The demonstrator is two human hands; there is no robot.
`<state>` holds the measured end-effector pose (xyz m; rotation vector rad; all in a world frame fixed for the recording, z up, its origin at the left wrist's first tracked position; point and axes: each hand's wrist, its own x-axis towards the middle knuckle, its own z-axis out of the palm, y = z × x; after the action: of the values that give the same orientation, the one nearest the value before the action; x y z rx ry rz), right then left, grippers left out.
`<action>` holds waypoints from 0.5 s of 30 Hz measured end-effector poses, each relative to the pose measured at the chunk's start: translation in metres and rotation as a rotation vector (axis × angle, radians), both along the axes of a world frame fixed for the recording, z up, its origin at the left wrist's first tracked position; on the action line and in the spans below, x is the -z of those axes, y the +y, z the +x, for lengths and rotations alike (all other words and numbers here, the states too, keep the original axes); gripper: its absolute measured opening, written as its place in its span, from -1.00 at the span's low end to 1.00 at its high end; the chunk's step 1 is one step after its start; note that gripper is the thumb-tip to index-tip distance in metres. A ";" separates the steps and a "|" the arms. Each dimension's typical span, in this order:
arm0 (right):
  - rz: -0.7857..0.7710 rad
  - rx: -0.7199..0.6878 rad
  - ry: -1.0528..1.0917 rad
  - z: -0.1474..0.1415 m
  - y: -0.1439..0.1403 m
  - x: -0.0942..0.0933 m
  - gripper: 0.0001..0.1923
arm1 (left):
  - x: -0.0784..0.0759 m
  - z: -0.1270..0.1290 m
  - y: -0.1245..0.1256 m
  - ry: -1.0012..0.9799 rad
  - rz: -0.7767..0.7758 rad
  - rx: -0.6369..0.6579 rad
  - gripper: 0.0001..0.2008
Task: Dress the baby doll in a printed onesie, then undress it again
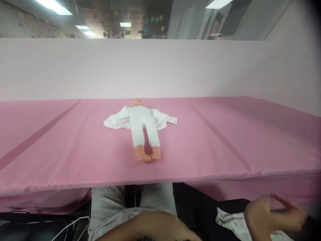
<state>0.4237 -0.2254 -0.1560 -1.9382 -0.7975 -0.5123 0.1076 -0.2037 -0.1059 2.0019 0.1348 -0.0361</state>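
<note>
Right hand down at 4 o'clock, fingers loosely apart, touching white cloth w/o gripping, left hand at 6, grip can't tell, doll flat mid-bench at 12.

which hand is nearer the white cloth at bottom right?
Right. The right hand is at the white cloth, overlapping its edge, fingers loosely open. The left hand sits low at the bottom centre, over the lap, clearly apart from the cloth.
</note>
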 end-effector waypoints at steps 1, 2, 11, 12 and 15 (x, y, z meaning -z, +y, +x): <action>0.072 0.077 -0.018 -0.010 0.005 -0.007 -0.60 | -0.019 -0.005 0.006 -0.031 -0.029 0.008 -0.50; 0.127 0.085 -0.058 -0.021 0.010 -0.014 -0.66 | -0.038 -0.011 0.010 -0.072 -0.067 -0.009 -0.50; 0.661 -0.584 -0.600 -0.118 0.088 -0.095 -0.76 | -0.116 -0.058 0.057 -0.474 -0.267 -0.514 -0.75; 0.664 -0.658 -0.611 -0.128 0.097 -0.103 -0.73 | -0.120 -0.059 0.070 -0.553 -0.249 -0.613 -0.74; 0.634 -0.849 -0.615 -0.158 0.126 -0.124 -0.73 | -0.131 -0.059 0.121 -0.713 -0.163 -0.945 -0.56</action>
<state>0.2662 -0.0992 -0.0322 -0.7316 -1.5144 -0.7113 0.0488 -0.0824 0.0253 1.5112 0.5705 1.2020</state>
